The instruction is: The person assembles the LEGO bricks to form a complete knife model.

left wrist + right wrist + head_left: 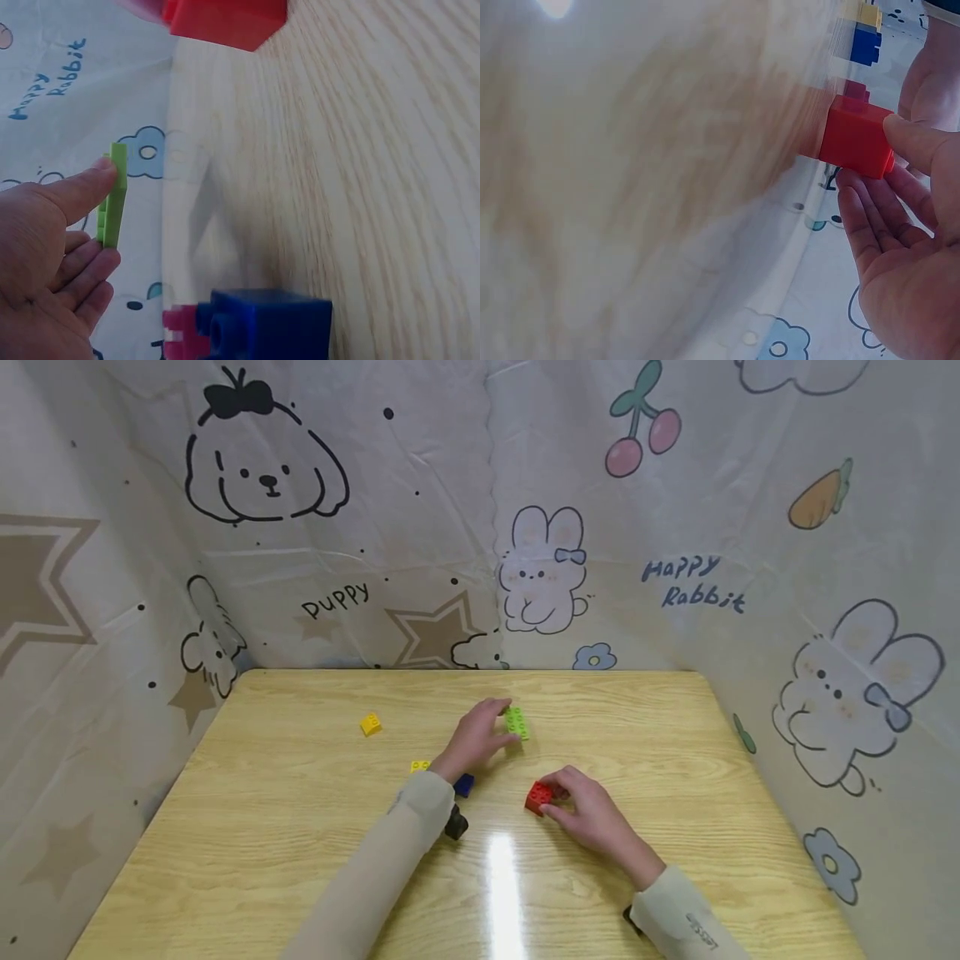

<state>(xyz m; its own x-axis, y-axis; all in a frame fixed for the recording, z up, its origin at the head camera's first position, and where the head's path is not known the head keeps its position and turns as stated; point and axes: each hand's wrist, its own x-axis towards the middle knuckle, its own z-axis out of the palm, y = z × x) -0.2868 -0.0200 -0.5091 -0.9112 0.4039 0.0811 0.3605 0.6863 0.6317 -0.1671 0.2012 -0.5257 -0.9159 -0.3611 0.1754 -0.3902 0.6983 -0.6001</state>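
Observation:
My left hand (480,739) pinches a light green flat building brick (517,723) between thumb and fingers. In the left wrist view that green brick (114,196) stands on edge, raised above the table. Nearer to me, my right hand (588,810) grips a red building brick (537,797) by its sides, thumb on one face and fingers on the other. The red brick (859,135) has its studs towards the palm in the right wrist view. Whether it touches the table I cannot tell. Beside the left wrist lies a dark blue brick (464,786).
A yellow brick (371,725) lies at the back left of the wooden table (300,810). Another yellow brick (420,766) is partly hidden by the left wrist. A pinkish-red brick (186,331) shows behind the blue one. Printed cloth (420,477) surrounds the table's back and sides.

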